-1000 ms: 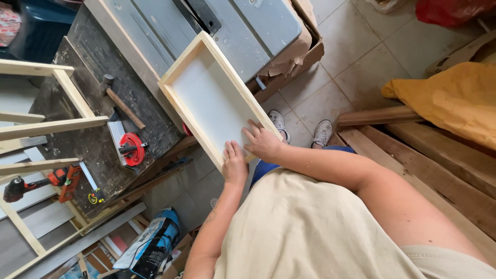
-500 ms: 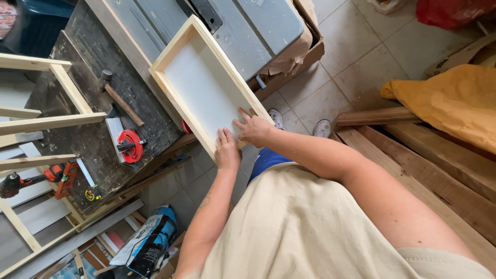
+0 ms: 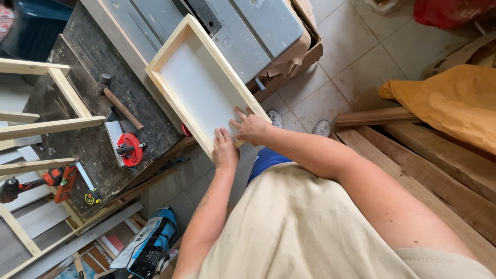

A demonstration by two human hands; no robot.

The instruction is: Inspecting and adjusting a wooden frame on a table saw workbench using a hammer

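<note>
A shallow wooden drawer box (image 3: 182, 33) with pale pine walls and a white bottom panel lies tilted across the dark workbench (image 3: 77, 62) and the grey table saw top (image 3: 258, 26). My left hand (image 3: 225, 149) grips its near end wall, fingers pointing into the box. My right hand (image 3: 251, 126) holds the near right corner, fingers spread on the white panel. Both arms reach down from my beige shirt.
On the workbench lie a hammer (image 3: 121, 106), a red clamp (image 3: 128, 150) and a tape measure (image 3: 93, 198). A pale wooden frame (image 3: 46, 124) and an orange drill (image 3: 36, 181) are at left. Stacked planks (image 3: 413, 155), a yellow cloth (image 3: 454, 103) and my shoes (image 3: 320, 126) occupy the tiled floor.
The drawer box has slid away from me and toward the upper left over the workbench and saw top, with both hands staying on its near end.
</note>
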